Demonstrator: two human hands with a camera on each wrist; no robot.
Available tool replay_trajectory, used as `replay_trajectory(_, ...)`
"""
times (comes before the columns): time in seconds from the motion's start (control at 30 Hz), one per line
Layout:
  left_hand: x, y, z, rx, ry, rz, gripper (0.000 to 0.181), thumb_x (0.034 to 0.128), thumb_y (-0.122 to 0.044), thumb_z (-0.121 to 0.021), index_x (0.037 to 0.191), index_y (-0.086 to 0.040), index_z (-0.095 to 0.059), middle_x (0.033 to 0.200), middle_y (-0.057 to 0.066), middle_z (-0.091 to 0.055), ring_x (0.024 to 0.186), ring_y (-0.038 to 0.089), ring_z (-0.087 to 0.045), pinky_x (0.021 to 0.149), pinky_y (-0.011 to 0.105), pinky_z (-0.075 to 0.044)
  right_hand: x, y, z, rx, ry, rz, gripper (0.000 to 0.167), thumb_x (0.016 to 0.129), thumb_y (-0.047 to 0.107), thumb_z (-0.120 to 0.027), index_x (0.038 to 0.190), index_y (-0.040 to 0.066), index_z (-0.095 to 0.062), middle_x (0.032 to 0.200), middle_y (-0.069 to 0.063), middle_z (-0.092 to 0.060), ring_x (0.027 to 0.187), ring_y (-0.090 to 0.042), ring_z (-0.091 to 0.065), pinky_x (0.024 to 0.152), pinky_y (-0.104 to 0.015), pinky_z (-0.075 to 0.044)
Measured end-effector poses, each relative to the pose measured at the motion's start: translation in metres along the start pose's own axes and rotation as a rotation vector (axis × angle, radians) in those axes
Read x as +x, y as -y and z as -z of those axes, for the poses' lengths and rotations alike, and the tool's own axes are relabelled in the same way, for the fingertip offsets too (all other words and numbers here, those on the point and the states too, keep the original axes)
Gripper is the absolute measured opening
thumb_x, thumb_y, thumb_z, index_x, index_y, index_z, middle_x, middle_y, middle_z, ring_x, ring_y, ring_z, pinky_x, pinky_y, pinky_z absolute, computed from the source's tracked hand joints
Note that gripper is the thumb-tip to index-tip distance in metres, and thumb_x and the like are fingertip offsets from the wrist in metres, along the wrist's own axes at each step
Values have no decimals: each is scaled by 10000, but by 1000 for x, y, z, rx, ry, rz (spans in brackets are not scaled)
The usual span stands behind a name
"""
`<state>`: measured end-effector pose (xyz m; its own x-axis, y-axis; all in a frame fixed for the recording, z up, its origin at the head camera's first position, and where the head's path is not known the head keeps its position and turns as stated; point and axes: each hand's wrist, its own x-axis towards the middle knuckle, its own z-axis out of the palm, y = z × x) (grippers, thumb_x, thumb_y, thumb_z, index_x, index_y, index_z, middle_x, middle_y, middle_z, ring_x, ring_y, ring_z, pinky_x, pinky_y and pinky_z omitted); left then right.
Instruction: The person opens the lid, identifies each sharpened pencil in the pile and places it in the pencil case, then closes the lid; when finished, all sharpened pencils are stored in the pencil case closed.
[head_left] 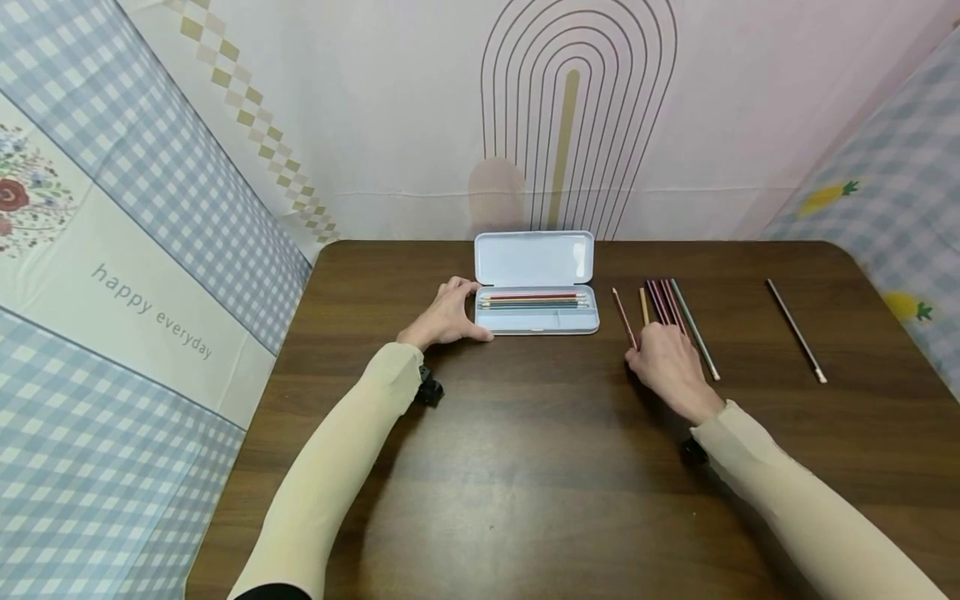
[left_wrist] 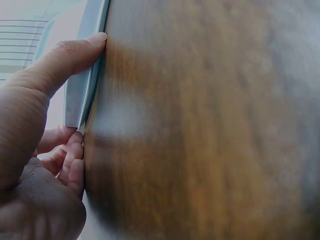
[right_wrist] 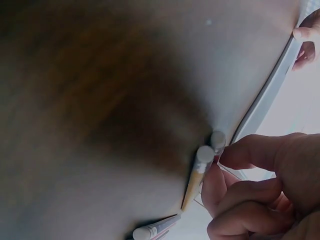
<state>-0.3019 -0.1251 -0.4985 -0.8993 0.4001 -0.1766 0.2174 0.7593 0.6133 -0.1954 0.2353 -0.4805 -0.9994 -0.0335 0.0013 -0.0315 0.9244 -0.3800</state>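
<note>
An open pale blue pencil case (head_left: 517, 321) lies at the table's back middle, its lid (head_left: 534, 258) tipped back. Several pencils (head_left: 532, 301) lie lengthwise inside it. My left hand (head_left: 447, 315) holds the case's left end, thumb on the front edge and fingers round the side. To the right of the case, my right hand (head_left: 666, 367) pinches a red pencil (head_left: 623, 313) near its white-tipped end, between thumb and forefinger. A yellow pencil (right_wrist: 192, 188) lies just beside those fingers. The hand partly hides the yellow and dark red pencils (head_left: 667, 300) in the head view.
A grey-green pencil (head_left: 696, 332) lies just right of the right hand. Farther right, a dark pencil (head_left: 797, 331) lies alone on the brown wooden table (head_left: 525, 467). A patterned cloth (head_left: 405, 125) hangs behind the table's back edge.
</note>
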Motion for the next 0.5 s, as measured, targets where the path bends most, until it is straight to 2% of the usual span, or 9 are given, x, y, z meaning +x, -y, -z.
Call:
replay_trajectory(0.23,0,-1,0,0,-3,-4,994,822,-336,-954,1632,-54,-451,1659,176,-405,1541,352,-348,1305,535,-363,3,-1,2,9,41,-44,354,876,79,-686,557,113,-537,610,-58,-530,603,-261,-528,509,-378,-439)
replay_trajectory(0.5,-1,-1,0,-10,0,2,992,822,-330,-958,1633,-62,-452,1668,168,-394,1557,350,-334,1307,541,-364,6,-2,4,58,128,-124,436,952,159,-718,535,103,-604,516,-37,-594,521,-218,-596,501,-328,-451)
